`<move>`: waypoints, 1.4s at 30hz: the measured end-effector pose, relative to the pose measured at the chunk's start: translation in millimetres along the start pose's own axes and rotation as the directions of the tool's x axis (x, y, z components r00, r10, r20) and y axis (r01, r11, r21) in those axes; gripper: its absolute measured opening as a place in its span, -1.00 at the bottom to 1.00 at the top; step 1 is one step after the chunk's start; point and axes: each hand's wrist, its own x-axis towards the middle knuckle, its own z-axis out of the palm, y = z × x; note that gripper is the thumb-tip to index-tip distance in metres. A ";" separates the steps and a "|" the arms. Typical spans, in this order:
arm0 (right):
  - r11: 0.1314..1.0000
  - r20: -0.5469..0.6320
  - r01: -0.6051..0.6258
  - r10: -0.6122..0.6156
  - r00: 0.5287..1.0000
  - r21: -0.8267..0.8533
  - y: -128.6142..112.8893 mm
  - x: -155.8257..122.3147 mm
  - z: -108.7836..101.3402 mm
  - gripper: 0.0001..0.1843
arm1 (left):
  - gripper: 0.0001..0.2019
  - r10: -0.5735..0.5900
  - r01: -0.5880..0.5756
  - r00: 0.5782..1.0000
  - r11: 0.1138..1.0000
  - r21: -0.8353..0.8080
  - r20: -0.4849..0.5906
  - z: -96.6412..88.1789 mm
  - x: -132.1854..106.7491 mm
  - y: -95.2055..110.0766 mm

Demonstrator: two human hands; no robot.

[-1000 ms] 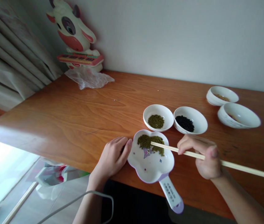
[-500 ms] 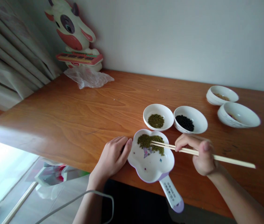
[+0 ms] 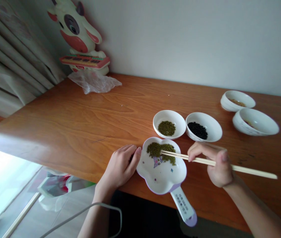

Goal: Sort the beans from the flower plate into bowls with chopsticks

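My right hand (image 3: pixel 216 162) holds a pair of pale chopsticks (image 3: pixel 200 160), their tips among green beans (image 3: pixel 168 157) in a white, flower-shaped dish (image 3: pixel 152 178). This dish has a purple rim, a cartoon print and a handle that juts past the table's front edge. Against its left side rests my left hand (image 3: pixel 122 167), fingers curled on the table and thumb tip at the rim; nothing shows in it. Just behind the dish stand a white bowl (image 3: pixel 180 120) with green beans and another white bowl (image 3: pixel 214 127) with black beans.
At the right back are a bowl (image 3: pixel 226 104) with tan pieces and a bowl (image 3: pixel 264 124) with a few reddish-brown bits. A cow-shaped toy keyboard (image 3: pixel 84 61) and a clear plastic bag (image 3: pixel 95 84) sit at the back left. A grey cable (image 3: pixel 80 210) crosses my left forearm.
My right hand has shifted slightly right, and the chopsticks' back ends swing a little outward. Their tips stay among the green beans. My left hand looks the same.
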 end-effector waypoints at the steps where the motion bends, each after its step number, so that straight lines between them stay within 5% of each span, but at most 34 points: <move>1: 1.000 -0.006 -0.007 0.007 1.000 0.001 0.0 0.0 -0.8 -0.19 | -0.66 -0.001 0.001 1.000 1.000 0.001 0.003 0.0 -0.2 0.0; 15: 0.998 -0.098 -0.007 0.012 0.995 0.055 -12.9 5.2 -4.3 -0.15 | -0.66 -0.002 0.002 1.000 1.000 -0.003 0.005 -1.0 0.1 -0.3; 28: 0.997 -0.068 -0.032 0.037 0.997 0.072 -9.9 3.8 -1.7 -0.16 | -0.66 -0.004 0.004 1.000 1.000 0.001 0.000 -1.0 0.0 -0.9; 37: 0.967 0.123 -0.093 0.066 0.990 0.236 -11.8 0.0 0.5 -0.18 | -0.65 -0.002 0.002 1.000 1.000 -0.006 -0.004 -0.2 0.0 -1.0; 42: 0.997 -0.053 0.008 -0.004 0.999 0.079 -8.2 -1.4 2.0 -0.30 | -0.66 -0.004 0.004 1.000 1.000 -0.006 -0.010 -0.5 0.0 -0.9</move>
